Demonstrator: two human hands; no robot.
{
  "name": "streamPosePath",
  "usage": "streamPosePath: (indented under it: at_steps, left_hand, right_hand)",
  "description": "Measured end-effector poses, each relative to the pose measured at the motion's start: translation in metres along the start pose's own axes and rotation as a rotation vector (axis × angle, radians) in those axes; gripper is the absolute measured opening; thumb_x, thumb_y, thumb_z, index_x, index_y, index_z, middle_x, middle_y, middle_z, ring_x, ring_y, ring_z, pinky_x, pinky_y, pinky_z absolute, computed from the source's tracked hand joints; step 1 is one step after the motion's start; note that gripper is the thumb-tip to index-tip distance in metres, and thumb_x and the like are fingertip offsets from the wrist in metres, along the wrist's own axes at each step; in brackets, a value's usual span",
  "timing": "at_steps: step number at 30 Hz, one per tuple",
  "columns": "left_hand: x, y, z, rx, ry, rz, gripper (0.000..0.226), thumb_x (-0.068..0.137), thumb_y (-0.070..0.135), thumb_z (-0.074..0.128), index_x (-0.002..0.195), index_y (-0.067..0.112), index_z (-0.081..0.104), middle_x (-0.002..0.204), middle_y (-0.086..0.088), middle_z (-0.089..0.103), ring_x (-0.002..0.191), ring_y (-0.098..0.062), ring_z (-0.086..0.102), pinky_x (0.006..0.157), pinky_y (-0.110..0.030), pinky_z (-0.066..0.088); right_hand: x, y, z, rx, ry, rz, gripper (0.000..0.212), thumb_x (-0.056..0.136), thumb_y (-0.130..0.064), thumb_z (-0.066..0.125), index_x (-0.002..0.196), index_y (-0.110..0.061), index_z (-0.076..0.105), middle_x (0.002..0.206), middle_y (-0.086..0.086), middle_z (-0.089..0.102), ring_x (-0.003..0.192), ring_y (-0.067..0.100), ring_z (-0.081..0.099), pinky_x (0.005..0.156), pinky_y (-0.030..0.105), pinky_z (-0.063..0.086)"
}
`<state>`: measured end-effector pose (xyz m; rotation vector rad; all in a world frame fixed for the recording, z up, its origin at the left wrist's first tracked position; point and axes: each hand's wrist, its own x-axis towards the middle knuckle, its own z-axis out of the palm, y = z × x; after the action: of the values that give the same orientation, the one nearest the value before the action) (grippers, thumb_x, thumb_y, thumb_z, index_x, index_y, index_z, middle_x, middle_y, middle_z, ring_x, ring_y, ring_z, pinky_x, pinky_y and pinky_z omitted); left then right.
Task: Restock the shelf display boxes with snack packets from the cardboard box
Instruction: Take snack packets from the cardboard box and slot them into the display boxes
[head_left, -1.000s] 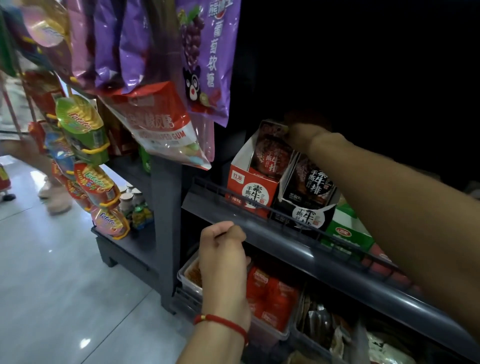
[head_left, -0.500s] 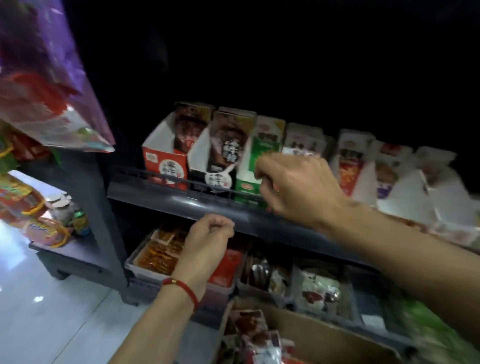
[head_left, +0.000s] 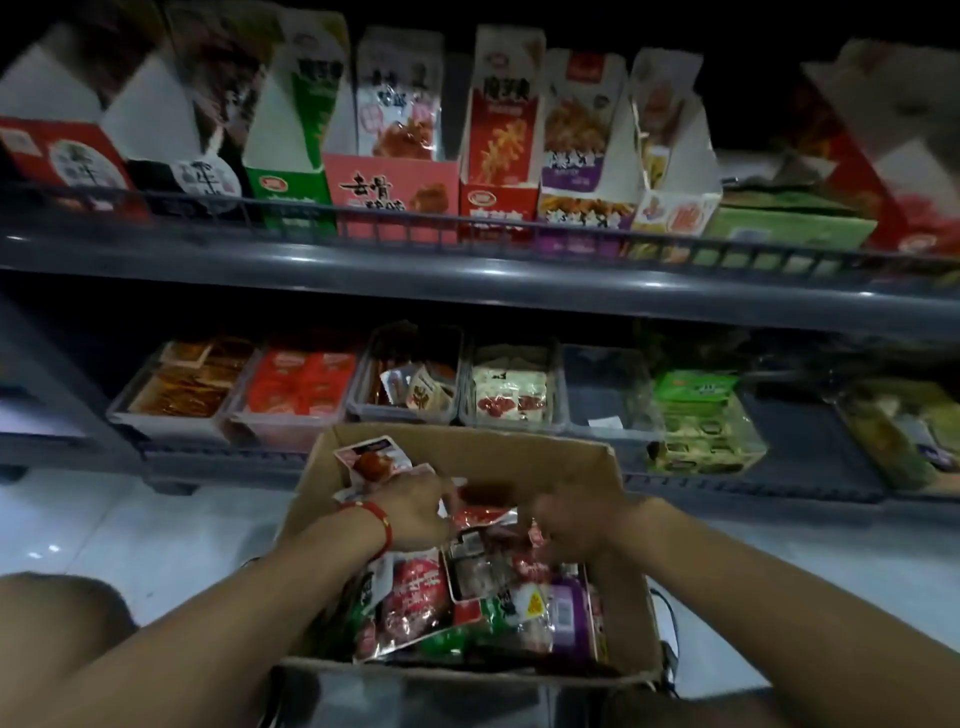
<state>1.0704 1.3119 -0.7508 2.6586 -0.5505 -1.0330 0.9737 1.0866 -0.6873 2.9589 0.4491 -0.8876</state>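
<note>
An open cardboard box (head_left: 524, 448) stands on the floor below the shelves, heaped with mixed snack packets (head_left: 415, 597) in red, green and purple. Both my hands are down inside it. My left hand (head_left: 415, 512), with a red cord on its wrist, grips red packets near the box's far left side. My right hand (head_left: 571, 525) has its fingers curled into the pile around a red packet; its fingertips are hidden. The shelf display boxes (head_left: 395, 192) stand in a row on the upper shelf, most with packets showing.
A grey shelf rail (head_left: 467, 270) runs across above my hands. The lower shelf holds clear trays of packets (head_left: 296, 389), and one tray (head_left: 602, 395) looks nearly empty. White tiled floor (head_left: 156, 530) lies left and right of the box. My knee shows at the bottom left.
Both hands dropped from the upper shelf edge into the cardboard box, and my view swung right and down from the display boxes to the box.
</note>
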Motion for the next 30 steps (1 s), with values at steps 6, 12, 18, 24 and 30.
streamPosePath:
  at_steps: [6,12,18,24,30]
  left_hand:
    - [-0.029,0.038,0.044,0.163,-0.071,0.258,0.083,0.081,0.059,0.064,0.154,0.026,0.039,0.154,-0.006,0.044,0.142,-0.027,0.039,0.116,-0.036,0.036]
    - [-0.010,0.020,0.075,0.317,-0.052,0.275,0.086,0.085,0.046,0.071,0.157,0.025,0.029,0.158,-0.007,0.038,0.140,-0.029,0.041,0.112,-0.042,0.042]
    - [-0.014,0.027,0.061,0.295,-0.030,0.260,0.072,0.086,0.030,0.073,0.149,0.014,0.043,0.144,-0.011,0.051,0.126,-0.029,0.051,0.101,-0.034,0.044]
    - [-0.020,0.023,0.050,0.185,-0.102,0.287,0.069,0.094,0.035,0.066,0.155,0.026,0.036,0.134,-0.011,0.060,0.116,-0.026,0.059,0.096,-0.032,0.049]
    - [-0.030,0.034,0.016,-0.149,-0.140,0.209,0.056,0.098,0.051,0.057,0.150,0.036,0.043,0.135,0.011,0.055,0.122,-0.015,0.056,0.100,-0.022,0.042]
  right_hand:
    - [0.029,0.009,0.065,0.007,-0.069,-0.020,0.045,0.096,-0.022,0.059,0.139,-0.015,0.049,0.128,0.015,0.062,0.107,0.032,0.063,0.093,0.043,0.055]
    - [0.037,0.010,0.087,0.039,-0.058,-0.062,0.105,0.078,-0.053,0.079,0.156,-0.016,0.021,0.158,0.016,0.033,0.138,0.036,0.042,0.112,0.045,0.040]
    - [0.048,-0.019,0.114,-0.194,-0.026,0.036,0.107,0.079,-0.050,0.078,0.154,-0.007,0.016,0.153,0.024,0.033,0.135,0.043,0.041,0.101,0.060,0.044]
    - [0.038,-0.009,0.089,-0.321,0.158,-0.172,0.052,0.103,-0.020,0.040,0.150,0.000,0.029,0.135,0.024,0.058,0.113,0.040,0.063,0.088,0.050,0.052]
    - [0.028,0.008,0.041,0.093,0.150,-0.080,0.034,0.109,-0.043,0.029,0.120,-0.020,0.052,0.089,-0.001,0.062,0.078,0.016,0.059,0.074,0.032,0.042]
